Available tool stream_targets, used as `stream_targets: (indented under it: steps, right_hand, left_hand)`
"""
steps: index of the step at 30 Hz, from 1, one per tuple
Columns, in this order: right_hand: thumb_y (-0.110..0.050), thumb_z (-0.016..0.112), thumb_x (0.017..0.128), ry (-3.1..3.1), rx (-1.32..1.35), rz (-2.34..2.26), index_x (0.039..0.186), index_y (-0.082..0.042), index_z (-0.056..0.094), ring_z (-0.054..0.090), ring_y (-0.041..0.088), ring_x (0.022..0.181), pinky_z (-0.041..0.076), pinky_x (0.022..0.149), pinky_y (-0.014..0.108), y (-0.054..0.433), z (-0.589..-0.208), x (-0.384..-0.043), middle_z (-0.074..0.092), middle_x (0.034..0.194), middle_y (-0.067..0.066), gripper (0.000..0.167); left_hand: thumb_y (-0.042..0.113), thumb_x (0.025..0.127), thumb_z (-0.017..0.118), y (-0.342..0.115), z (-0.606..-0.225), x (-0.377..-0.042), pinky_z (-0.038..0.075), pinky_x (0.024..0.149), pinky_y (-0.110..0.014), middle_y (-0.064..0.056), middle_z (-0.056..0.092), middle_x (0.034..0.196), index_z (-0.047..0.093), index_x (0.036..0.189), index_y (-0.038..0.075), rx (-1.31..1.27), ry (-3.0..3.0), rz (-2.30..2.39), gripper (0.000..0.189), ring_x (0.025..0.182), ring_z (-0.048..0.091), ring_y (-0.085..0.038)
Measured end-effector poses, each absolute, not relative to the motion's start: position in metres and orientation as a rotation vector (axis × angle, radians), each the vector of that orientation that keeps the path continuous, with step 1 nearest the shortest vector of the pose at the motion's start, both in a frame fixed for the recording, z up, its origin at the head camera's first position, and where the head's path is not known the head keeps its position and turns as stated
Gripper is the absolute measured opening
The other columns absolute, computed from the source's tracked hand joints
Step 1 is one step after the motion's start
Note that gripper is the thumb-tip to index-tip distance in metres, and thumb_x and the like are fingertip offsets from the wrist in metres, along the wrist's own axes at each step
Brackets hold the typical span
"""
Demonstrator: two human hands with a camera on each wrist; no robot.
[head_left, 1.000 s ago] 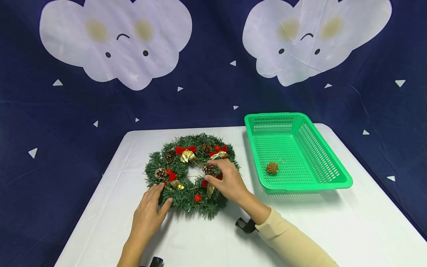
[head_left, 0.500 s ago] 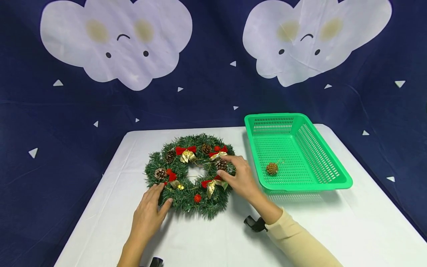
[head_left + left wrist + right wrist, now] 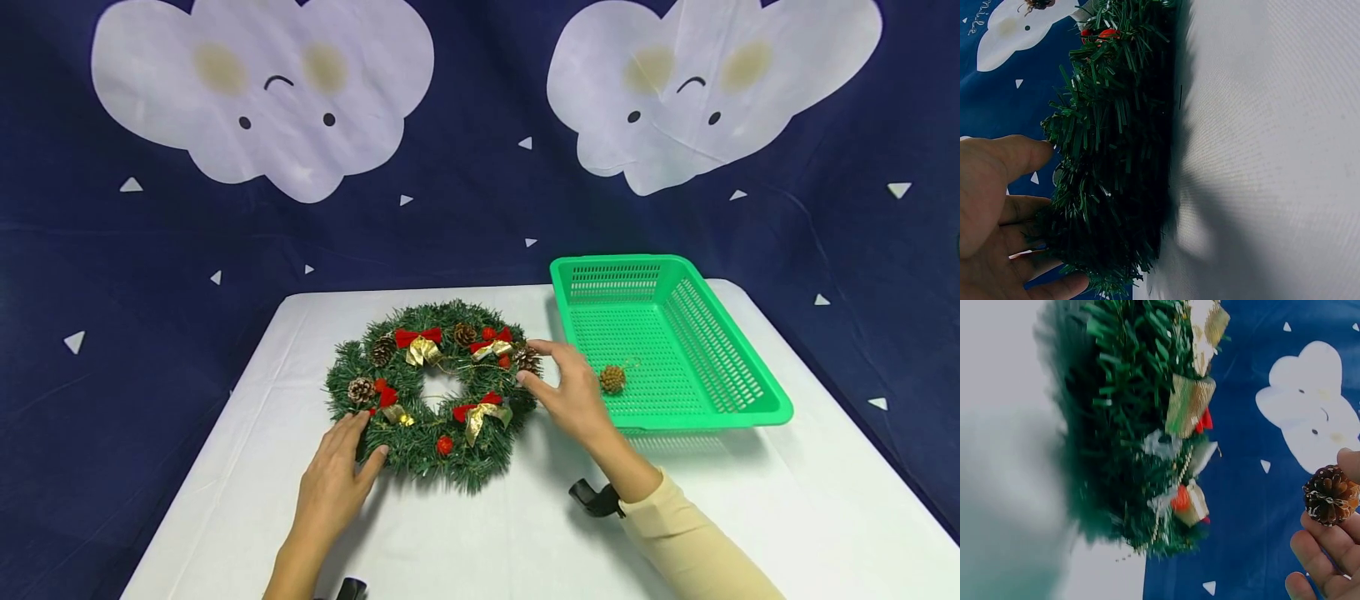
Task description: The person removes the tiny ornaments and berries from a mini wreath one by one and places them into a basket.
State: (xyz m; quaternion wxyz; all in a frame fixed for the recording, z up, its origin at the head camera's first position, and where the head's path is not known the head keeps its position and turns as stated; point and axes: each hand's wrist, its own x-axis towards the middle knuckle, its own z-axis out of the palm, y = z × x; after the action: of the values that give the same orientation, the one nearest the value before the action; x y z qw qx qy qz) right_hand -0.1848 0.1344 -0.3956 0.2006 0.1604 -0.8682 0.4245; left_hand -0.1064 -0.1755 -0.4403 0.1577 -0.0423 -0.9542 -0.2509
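A green Christmas wreath (image 3: 420, 443) lies on the white table, decorated with red-and-gold bows (image 3: 480, 412), red berries and pine cones. My right hand (image 3: 573, 396) pinches a brown pine cone (image 3: 528, 358) between thumb and fingers, over the wreath's right edge. In the right wrist view the white-tipped pine cone (image 3: 1330, 497) is held apart from the greenery. My left hand (image 3: 330, 479) rests against the wreath's lower left, its fingers relaxed on the greenery. The left wrist view shows the thumb and fingers (image 3: 1019, 153) spread along the wreath's side.
To the right of the wreath stands a green plastic basket (image 3: 720, 418) with perforated walls. A small brown ball (image 3: 612, 379) with a thin loop lies in it. Behind the table hangs a dark blue cloth (image 3: 480, 225) printed with white clouds.
The right hand has moved to the right with the pine cone, from the wreath's centre to its right edge, uncovering the lower right bow. The left hand has stayed in place.
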Motion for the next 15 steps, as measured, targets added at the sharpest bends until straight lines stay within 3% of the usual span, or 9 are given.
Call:
stream_targets:
  steps: [9,15]
  right_hand:
    - [-0.021,0.075,0.08,-2.429,0.333,1.168,0.124,-0.008,0.06,0.057,0.032,0.113,0.046,0.095,0.05,0.156,-0.391,-0.187,0.062,0.122,0.015,0.048]
    - [-0.022,0.073,0.082,-2.437,0.263,1.217,0.126,-0.008,0.058,0.053,0.032,0.116,0.043,0.099,0.051,0.166,-0.391,-0.191,0.059,0.124,0.015,0.049]
  left_hand:
    - [0.031,0.089,0.064,-0.175,-0.441,-0.107,0.04,0.103,-0.058,-0.021,0.05,0.138,0.046,0.138,0.002,-0.119,-2.724,-0.716,0.059,0.131,0.042,-0.038]
    - [0.031,0.089,0.063,-0.175,-0.441,-0.107,0.039,0.103,-0.057,-0.021,0.05,0.139,0.046,0.138,0.002,-0.121,-2.73,-0.714,0.059,0.131,0.042,-0.038]
